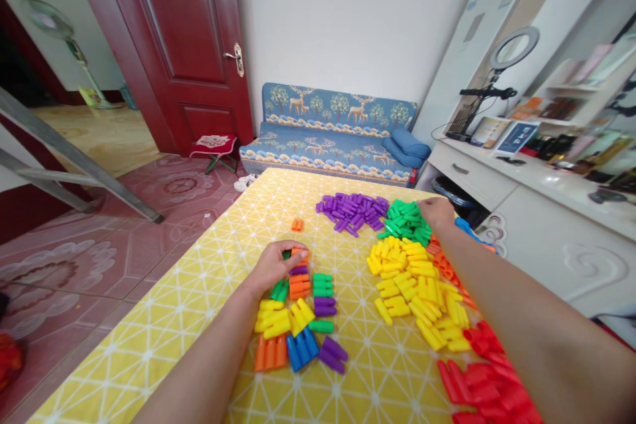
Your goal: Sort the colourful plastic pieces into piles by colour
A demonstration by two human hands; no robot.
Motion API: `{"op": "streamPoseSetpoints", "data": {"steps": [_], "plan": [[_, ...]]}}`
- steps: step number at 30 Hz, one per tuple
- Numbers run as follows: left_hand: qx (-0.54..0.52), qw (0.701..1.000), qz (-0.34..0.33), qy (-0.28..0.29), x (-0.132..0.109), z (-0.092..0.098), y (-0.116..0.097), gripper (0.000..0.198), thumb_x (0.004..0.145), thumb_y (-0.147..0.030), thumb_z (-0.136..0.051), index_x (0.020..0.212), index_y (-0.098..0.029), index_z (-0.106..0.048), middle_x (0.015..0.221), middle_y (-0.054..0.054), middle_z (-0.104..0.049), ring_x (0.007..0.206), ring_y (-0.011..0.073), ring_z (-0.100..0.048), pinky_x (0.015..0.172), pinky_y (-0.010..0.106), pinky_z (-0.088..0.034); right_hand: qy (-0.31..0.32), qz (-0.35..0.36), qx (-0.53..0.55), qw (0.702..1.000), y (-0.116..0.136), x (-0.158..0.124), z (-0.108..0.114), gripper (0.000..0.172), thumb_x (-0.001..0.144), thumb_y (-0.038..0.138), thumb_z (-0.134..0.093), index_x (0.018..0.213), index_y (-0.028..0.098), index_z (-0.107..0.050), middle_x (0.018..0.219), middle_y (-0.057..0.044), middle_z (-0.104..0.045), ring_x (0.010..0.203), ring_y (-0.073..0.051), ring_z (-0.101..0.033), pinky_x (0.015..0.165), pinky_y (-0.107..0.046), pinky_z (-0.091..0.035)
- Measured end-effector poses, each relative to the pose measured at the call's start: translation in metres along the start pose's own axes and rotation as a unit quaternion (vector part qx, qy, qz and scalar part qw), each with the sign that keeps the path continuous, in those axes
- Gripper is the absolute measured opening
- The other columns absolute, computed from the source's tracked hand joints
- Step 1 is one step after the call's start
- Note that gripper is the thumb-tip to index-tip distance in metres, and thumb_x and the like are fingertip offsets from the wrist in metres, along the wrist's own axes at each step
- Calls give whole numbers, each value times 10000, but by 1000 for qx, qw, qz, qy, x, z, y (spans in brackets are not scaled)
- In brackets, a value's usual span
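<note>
My left hand rests on the table with thumb and fingers closed round an orange piece at the top of a small arrangement of colored plastic pieces. Below it lie purple, orange, green, yellow and blue pieces, with more green and purple ones to their right. My right hand reaches to the far right, at the edge of the green pile; its fingertips are hidden, so what they hold cannot be made out.
Purple, yellow and red piles cover the right of the yellow patterned table. A lone orange piece lies beyond my left hand. Behind stand a blue sofa and, rightward, a white dresser.
</note>
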State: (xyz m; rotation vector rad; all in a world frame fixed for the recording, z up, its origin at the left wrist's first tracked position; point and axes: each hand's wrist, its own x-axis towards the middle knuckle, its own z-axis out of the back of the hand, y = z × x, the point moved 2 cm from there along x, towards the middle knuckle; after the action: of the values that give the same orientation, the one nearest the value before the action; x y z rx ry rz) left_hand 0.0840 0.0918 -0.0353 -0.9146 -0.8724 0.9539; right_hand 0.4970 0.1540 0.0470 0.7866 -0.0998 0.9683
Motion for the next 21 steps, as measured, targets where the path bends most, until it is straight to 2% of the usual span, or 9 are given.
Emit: {"op": "streamPoseSetpoints", "data": {"steps": [3, 6, 8, 9, 11, 14, 17, 19, 21], "plan": [[9, 1000, 5, 1, 1, 0, 0, 324, 778, -408, -612, 910, -132, -719, 882, 83, -727, 818, 217, -655, 744, 287, -498, -5, -6, 80, 997, 37, -27, 6, 285, 777, 225, -532, 928, 64, -712, 881, -173, -694, 853, -255, -646, 732, -346, -488], [7, 1000, 1, -9, 3, 1, 1, 328, 772, -409, -618, 905, -128, -721, 886, 82, -724, 821, 214, -646, 754, 288, -487, 40, 7, 207, 978, 82, -81, 8, 354, 801, 298, -500, 1050, 105, -663, 841, -92, -693, 715, -180, -646, 589, -263, -494], [-5, 1000, -3, -11, 3, 1, 2, 332, 778, -420, -611, 892, -129, -721, 865, 73, -722, 809, 207, -638, 747, 281, -479, 139, 14, 370, 918, 106, -132, 6, 375, 768, 351, -543, 1045, 121, -648, 819, -69, -683, 677, -173, -636, 547, -255, -486], [-11, 1000, -4, -10, 3, 1, 2, 338, 781, -429, -607, 884, -128, -721, 849, 69, -720, 796, 202, -634, 740, 277, -476, 179, 23, 403, 897, 114, -159, 5, 372, 753, 372, -561, 1031, 141, -647, 837, -61, -681, 681, -172, -634, 546, -257, -485], [-26, 1000, -4, -5, 2, 0, 2, 353, 784, -445, -602, 874, -124, -718, 822, 62, -714, 767, 190, -622, 718, 268, -467, 228, 54, 396, 888, 118, -210, 1, 303, 736, 351, -570, 959, 163, -654, 880, -59, -677, 743, -180, -632, 603, -279, -499], [-49, 999, -2, -4, 2, 1, 2, 374, 781, -464, -602, 872, -119, -713, 788, 49, -699, 718, 169, -601, 671, 250, -450, 215, 133, 307, 918, 108, -261, -7, 305, 702, 214, -561, 992, 187, -652, 1026, -66, -646, 950, -206, -591, 844, -357, -480], [-71, 997, 24, -8, 0, 1, 3, 405, 792, -500, -575, 785, -116, -703, 671, 30, -665, 612, 142, -563, 602, 239, -425, 204, 189, 212, 937, 98, -280, -13, 472, 657, 146, -583, 1124, 190, -623, 1143, -81, -603, 1100, -239, -510, 999, -395, -380], [-92, 995, 35, -7, 0, 2, 1, 443, 806, -524, -540, 677, -123, -676, 633, 34, -656, 586, 139, -555, 599, 244, -424, 223, 208, 172, 937, 97, -283, -15, 512, 668, 161, -601, 1179, 190, -604, 1135, -87, -606, 1096, -254, -501, 1000, -402, -372], [-112, 994, 19, -8, -1, 3, -2, 472, 817, -527, -517, 568, -140, -623, 704, 58, -692, 670, 157, -594, 677, 256, -443, 239, 215, 164, 933, 100, -285, -16, 485, 690, 178, -604, 1175, 195, -610, 1092, -84, -615, 1065, -251, -513, 972, -390, -390]]}}
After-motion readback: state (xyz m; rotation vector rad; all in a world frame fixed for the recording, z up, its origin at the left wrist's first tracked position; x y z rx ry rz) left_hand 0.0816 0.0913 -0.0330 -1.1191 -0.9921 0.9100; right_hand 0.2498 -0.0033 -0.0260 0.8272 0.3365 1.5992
